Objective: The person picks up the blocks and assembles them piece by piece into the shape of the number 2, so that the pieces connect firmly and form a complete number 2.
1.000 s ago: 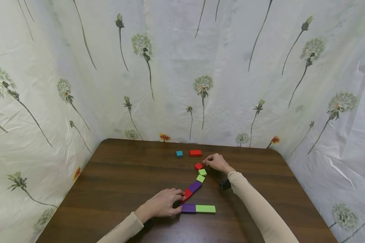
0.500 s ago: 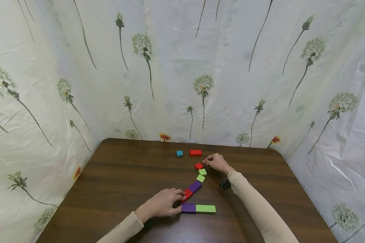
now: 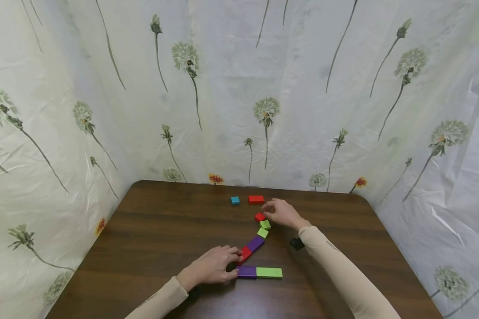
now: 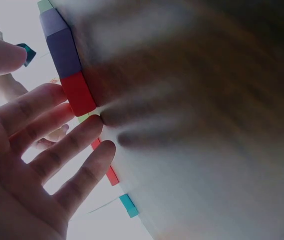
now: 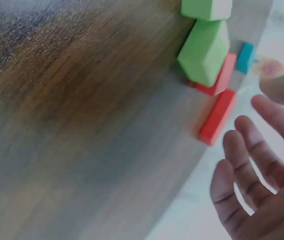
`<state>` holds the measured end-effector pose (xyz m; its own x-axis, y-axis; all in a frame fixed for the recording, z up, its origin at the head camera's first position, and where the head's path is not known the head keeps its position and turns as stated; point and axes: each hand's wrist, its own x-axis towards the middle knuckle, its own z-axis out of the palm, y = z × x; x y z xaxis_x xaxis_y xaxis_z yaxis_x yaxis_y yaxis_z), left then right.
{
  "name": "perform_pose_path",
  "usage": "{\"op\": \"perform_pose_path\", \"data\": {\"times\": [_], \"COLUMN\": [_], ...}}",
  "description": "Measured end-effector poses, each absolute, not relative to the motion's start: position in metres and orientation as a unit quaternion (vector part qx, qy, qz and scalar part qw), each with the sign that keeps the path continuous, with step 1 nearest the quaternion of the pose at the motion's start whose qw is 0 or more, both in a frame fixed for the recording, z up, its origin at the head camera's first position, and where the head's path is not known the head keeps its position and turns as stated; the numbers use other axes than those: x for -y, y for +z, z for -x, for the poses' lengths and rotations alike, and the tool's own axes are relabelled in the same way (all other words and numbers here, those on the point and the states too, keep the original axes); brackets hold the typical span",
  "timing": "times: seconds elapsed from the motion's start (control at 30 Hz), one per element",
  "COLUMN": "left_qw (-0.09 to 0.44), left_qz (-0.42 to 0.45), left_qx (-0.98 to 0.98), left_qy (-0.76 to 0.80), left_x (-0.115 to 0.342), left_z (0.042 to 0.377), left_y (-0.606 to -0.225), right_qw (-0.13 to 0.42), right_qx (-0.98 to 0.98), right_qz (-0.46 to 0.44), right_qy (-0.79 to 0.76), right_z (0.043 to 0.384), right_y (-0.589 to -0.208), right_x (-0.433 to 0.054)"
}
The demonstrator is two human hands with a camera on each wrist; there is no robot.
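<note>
My left hand (image 3: 213,266) rests its fingertips at a red block (image 3: 246,254), while the thumb reaches the left end of a flat purple block (image 3: 246,272). In the left wrist view its fingers (image 4: 44,155) are fairly straight and spread. From the red block a slanting line runs away through another purple block (image 3: 255,243), two small green blocks (image 3: 263,233) and a small red block (image 3: 259,217). Beside that far end hovers my right hand (image 3: 283,213), its fingers loosely bent; the right wrist view shows nothing held in them.
A long green block (image 3: 269,273) lies end to end with the front purple one. Near the table's back edge lie a blue block (image 3: 234,200) and a red block (image 3: 256,200). A floral curtain (image 3: 223,88) hangs behind the brown table (image 3: 163,221).
My right hand has shifted slightly left and up, closer over the small red block. The left hand and the blocks stay in place.
</note>
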<state>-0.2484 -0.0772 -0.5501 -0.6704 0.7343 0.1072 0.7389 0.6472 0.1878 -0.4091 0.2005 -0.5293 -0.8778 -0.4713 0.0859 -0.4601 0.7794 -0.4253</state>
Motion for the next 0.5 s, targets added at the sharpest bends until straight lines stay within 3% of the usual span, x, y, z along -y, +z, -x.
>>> {"op": "perform_pose_path", "data": {"times": [0.5], "left_qw": [0.018], "left_qz": [0.412], "left_qx": [0.905], "left_qy": [-0.104], "left_x": [0.077], "left_z": [0.250], "left_y": [-0.551], "right_qw": [0.029], "right_qx": [-0.952], "right_qz": [0.282], "right_qy": [-0.111], "right_z": [0.386], "right_y": [-0.524], "right_x": [-0.192]}}
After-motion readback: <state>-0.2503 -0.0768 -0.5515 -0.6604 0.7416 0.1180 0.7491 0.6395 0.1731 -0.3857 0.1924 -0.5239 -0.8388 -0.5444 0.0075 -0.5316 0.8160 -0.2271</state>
